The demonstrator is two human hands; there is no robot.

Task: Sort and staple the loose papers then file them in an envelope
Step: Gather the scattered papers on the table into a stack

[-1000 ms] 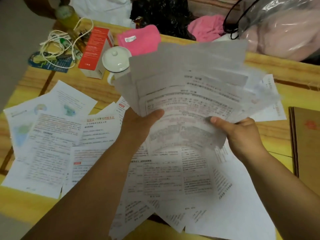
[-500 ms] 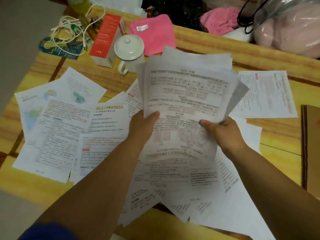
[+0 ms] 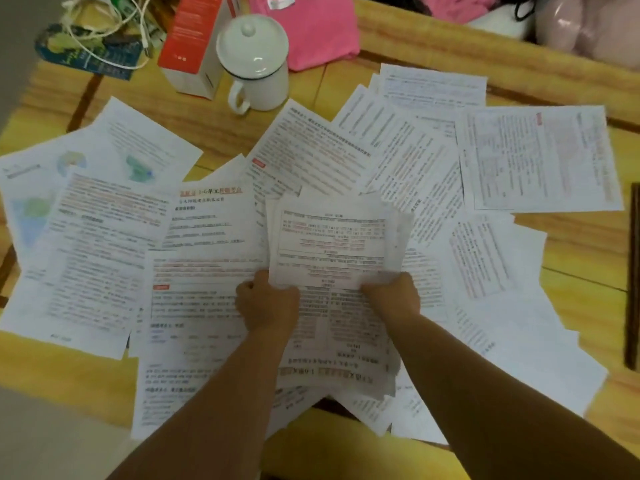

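Observation:
A gathered stack of printed sheets [image 3: 332, 237] stands upright on its lower edge in the middle of the table. My left hand [image 3: 266, 303] grips the stack's lower left edge. My right hand [image 3: 393, 296] grips its lower right edge. Many loose printed papers [image 3: 110, 251] lie fanned over the wooden table [image 3: 581, 306], under and around both hands. A brown envelope [image 3: 633, 271] shows only as a thin strip at the right edge.
A lidded white mug [image 3: 254, 64] stands at the back, beside a red and white box [image 3: 194, 43]. A pink cloth [image 3: 318, 32], tangled white cables [image 3: 104, 26] and a pink bag [image 3: 588, 29] lie along the far side.
The fanned sheets have been squared into one stack and brought down from mid-air onto the papers on the table. Both hands kept their hold.

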